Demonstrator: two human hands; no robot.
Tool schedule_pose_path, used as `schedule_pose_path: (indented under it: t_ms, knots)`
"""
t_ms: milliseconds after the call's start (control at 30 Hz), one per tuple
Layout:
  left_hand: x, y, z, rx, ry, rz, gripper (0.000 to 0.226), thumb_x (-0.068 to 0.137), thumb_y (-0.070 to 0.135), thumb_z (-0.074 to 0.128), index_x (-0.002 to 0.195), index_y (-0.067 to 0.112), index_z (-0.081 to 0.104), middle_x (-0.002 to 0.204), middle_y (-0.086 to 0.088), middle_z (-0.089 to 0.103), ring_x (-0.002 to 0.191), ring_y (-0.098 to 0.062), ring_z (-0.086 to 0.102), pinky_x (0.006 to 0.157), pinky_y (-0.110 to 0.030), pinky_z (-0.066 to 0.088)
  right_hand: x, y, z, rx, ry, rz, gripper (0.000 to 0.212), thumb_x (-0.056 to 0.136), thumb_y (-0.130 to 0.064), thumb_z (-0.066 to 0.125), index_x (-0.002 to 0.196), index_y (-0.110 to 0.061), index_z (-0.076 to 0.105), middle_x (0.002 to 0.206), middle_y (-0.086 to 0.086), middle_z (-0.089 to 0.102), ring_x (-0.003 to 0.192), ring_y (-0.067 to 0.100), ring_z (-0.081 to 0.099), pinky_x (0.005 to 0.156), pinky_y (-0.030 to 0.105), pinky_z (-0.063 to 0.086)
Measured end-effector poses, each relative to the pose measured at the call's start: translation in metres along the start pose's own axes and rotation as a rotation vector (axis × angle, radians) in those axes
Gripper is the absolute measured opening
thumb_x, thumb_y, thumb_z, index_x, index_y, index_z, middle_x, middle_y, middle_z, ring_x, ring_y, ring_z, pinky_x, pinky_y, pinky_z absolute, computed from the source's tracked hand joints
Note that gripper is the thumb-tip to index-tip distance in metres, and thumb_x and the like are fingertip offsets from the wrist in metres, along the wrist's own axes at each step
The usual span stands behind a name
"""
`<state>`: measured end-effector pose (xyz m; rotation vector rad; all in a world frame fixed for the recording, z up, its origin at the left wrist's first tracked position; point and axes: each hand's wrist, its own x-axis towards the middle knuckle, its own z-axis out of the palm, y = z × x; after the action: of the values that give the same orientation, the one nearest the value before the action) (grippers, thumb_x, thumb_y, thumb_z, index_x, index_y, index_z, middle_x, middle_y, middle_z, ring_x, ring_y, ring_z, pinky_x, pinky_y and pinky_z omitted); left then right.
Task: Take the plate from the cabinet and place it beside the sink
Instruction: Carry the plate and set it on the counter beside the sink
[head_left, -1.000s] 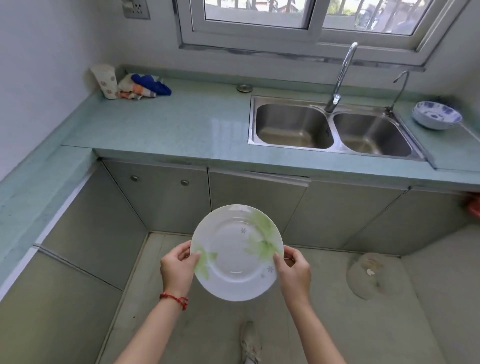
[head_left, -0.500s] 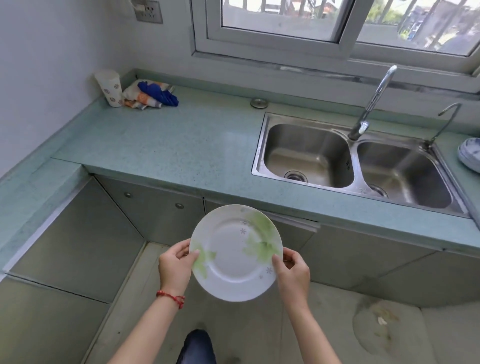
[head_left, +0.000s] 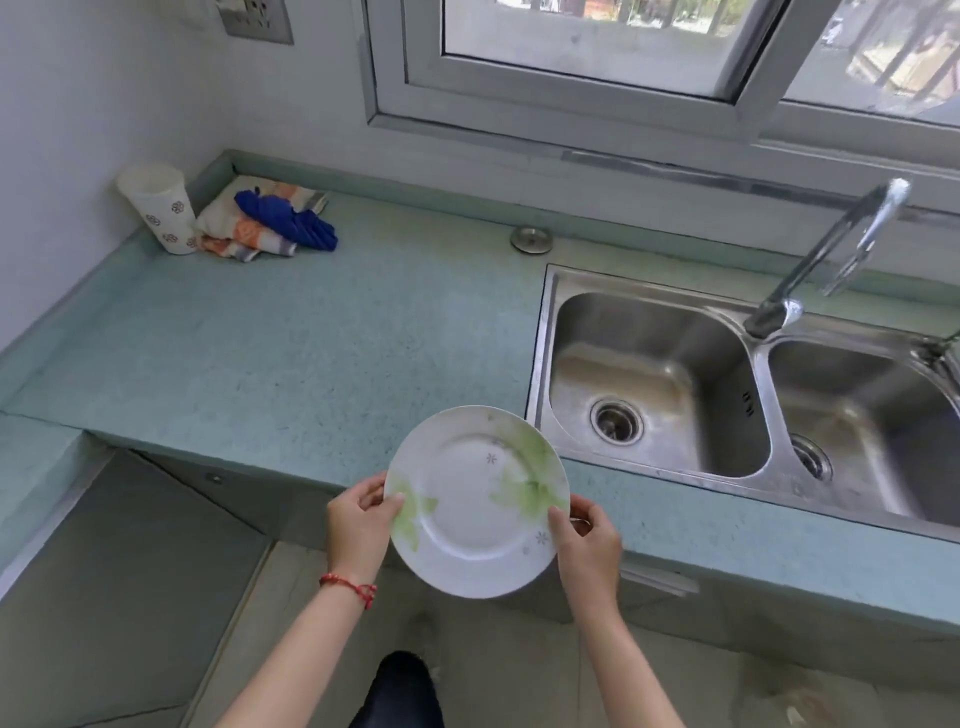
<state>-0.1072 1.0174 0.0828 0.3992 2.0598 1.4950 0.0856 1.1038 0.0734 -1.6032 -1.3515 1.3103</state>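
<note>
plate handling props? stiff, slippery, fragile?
The plate looks rigid: held only at opposite rim edges by the left hand and right hand, it shows no sag. Glossy glaze suggests slippery. Probably ceramic, so likely to chip if dropped on the counter.

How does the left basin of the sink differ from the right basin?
The left basin shows whole; the right basin runs off the picture's edge. The left basin's drain shows fully, the right basin's drain only partly. Both are bare steel, with nothing inside.
</note>
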Motion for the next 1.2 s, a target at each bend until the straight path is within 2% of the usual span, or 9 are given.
schedule_pose_path:
  t_ms: [167, 300, 400, 567, 633, 733, 833, 1033, 1200]
  knots:
    - [0.066, 0.017, 0.014, 0.036, -0.013, -0.033, 0.031, 0.075, -0.010, 0.062, 0.106, -0.004, 0.062, 0.095, -0.007, 0.064, 0.083, -0.020, 0.060, 0.080, -0.030, 0.047, 0.048, -0.024, 0.038, 0.001, 0.033, 0.012, 0.010, 0.081, -0.009, 0.063, 0.089, -0.015, 0.064, 0.080, 0.000, 0.067, 0.074, 0.019, 0.061, 0.066, 0.030, 0.049]
    - [0.103, 0.029, 0.023, 0.058, -0.002, -0.037, 0.031, 0.075, -0.010, 0.063, 0.105, -0.005, 0.063, 0.094, -0.005, 0.064, 0.082, -0.020, 0.060, 0.079, -0.031, 0.047, 0.075, -0.038, 0.060, 0.009, 0.040, 0.031, 0.013, 0.080, -0.011, 0.063, 0.082, -0.024, 0.063, 0.077, -0.003, 0.066, 0.070, 0.016, 0.059, 0.061, 0.025, 0.047]
    - [0.123, 0.034, 0.031, 0.066, 0.009, -0.046, 0.031, 0.075, -0.009, 0.063, 0.106, -0.005, 0.063, 0.093, -0.005, 0.063, 0.081, -0.019, 0.060, 0.078, -0.030, 0.047, 0.095, -0.047, 0.071, -0.011, 0.040, 0.024, 0.024, 0.081, -0.010, 0.063, 0.073, -0.033, 0.057, 0.074, -0.005, 0.064, 0.067, 0.016, 0.057, 0.063, 0.030, 0.047]
    - [0.148, 0.037, 0.042, 0.064, 0.029, -0.066, 0.031, 0.075, -0.008, 0.063, 0.106, -0.004, 0.062, 0.094, -0.006, 0.064, 0.081, -0.019, 0.061, 0.078, -0.029, 0.047, 0.126, -0.053, 0.086, -0.030, 0.014, 0.041, 0.016, 0.082, -0.011, 0.063, 0.080, -0.027, 0.059, 0.073, -0.002, 0.062, 0.065, 0.015, 0.055, 0.060, 0.028, 0.047]
    - [0.157, 0.039, 0.047, 0.066, 0.051, -0.071, 0.031, 0.075, -0.009, 0.063, 0.106, -0.005, 0.062, 0.094, -0.008, 0.064, 0.080, -0.020, 0.061, 0.073, -0.026, 0.049, 0.139, -0.053, 0.091, -0.039, 0.002, 0.045, 0.010, 0.082, -0.011, 0.063, 0.087, -0.020, 0.061, 0.072, -0.004, 0.061, 0.065, 0.011, 0.055, 0.057, 0.021, 0.044]
    - [0.170, 0.040, 0.054, 0.070, 0.079, -0.070, 0.031, 0.075, -0.010, 0.062, 0.106, -0.005, 0.063, 0.093, -0.008, 0.064, 0.078, -0.020, 0.061, 0.055, -0.008, 0.050, 0.157, -0.053, 0.098, -0.039, -0.024, 0.044, 0.010, 0.082, -0.011, 0.062, 0.090, -0.016, 0.062, 0.074, -0.002, 0.062, 0.065, 0.013, 0.054, 0.057, 0.019, 0.045]
    - [0.184, 0.041, 0.061, 0.066, 0.090, -0.081, 0.032, 0.076, -0.010, 0.062, 0.107, -0.005, 0.062, 0.094, -0.007, 0.064, 0.079, -0.020, 0.061, 0.051, -0.001, 0.047, 0.173, -0.055, 0.105, -0.051, -0.028, 0.034, 0.009, 0.081, -0.011, 0.062, 0.089, -0.015, 0.062, 0.073, -0.002, 0.061, 0.063, 0.010, 0.053, 0.051, 0.007, 0.042]
    - [0.211, 0.044, 0.070, 0.081, 0.106, -0.110, 0.032, 0.076, -0.009, 0.061, 0.108, -0.005, 0.061, 0.099, -0.013, 0.065, 0.081, -0.020, 0.060, 0.076, -0.029, 0.048, 0.197, -0.062, 0.121, -0.089, -0.052, 0.036, 0.010, 0.081, -0.012, 0.062, 0.086, -0.021, 0.060, 0.072, -0.008, 0.060, 0.065, 0.009, 0.054, 0.055, 0.013, 0.043]
    - [0.227, 0.041, 0.070, 0.084, 0.123, -0.136, 0.032, 0.076, -0.008, 0.061, 0.108, -0.003, 0.062, 0.104, -0.020, 0.067, 0.083, -0.022, 0.062, 0.077, -0.031, 0.049, 0.210, -0.063, 0.133, -0.105, -0.068, 0.038, 0.011, 0.081, -0.013, 0.062, 0.091, -0.017, 0.061, 0.077, -0.010, 0.061, 0.068, 0.006, 0.055, 0.060, 0.018, 0.042]
